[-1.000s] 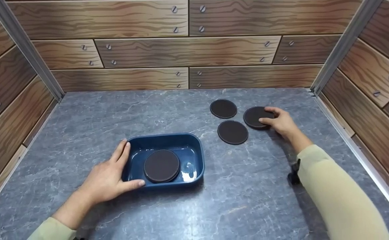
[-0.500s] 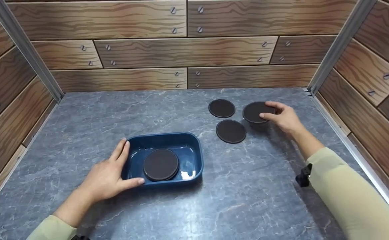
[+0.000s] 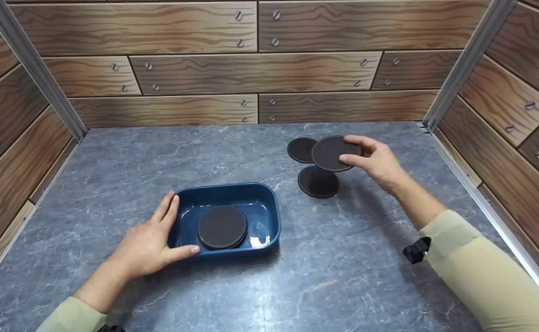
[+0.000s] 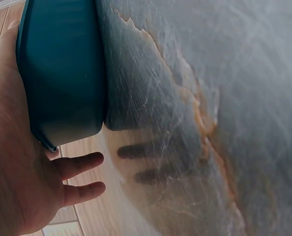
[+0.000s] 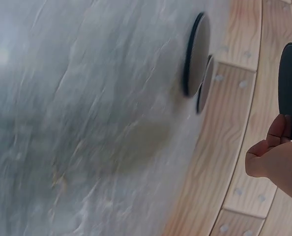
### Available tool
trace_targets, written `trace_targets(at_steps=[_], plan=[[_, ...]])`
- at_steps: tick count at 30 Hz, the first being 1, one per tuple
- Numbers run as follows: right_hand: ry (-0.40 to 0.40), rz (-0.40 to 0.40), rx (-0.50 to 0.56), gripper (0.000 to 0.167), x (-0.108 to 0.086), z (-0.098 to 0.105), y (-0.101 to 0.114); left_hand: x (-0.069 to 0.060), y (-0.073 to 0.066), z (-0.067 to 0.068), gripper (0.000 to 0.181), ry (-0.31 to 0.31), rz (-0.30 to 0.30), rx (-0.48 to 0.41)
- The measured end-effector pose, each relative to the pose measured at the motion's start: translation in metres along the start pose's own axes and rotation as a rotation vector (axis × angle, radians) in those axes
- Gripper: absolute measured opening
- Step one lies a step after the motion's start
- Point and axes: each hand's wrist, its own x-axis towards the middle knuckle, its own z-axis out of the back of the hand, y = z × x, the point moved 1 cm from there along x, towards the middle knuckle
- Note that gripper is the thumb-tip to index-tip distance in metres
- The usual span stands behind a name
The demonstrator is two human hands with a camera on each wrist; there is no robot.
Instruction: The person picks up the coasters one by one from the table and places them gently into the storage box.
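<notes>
Looked partway there, I'd say: a small stack of black discs [image 3: 222, 227] already sat inside the blue dish [image 3: 214, 194], at least two deep, couldn't count exactly. The right hand [image 3: 376, 162] pinched another disc [image 3: 331, 153] between thumb and fingers, up in the air beyond and right of the dish. Two more, a far disc [image 3: 300, 150] and a near disc [image 3: 319, 181], lay loose on that same side. The left hand [image 3: 147, 242], spread wide with fingers pretty straight, braced the dish's left end.
</notes>
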Motion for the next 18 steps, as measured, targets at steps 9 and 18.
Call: trace_targets(at_steps=[9, 18], plan=[[0.076, 0.035, 0.030, 0.059, -0.013, -0.034, 0.016, -0.001, 0.000, -0.001, 0.124, -0.020, -0.008, -0.002], [0.162, 0.071, 0.045, 0.058, -0.023, -0.070, 0.032, 0.000, 0.001, -0.001, 0.124, -0.017, -0.008, -0.003]])
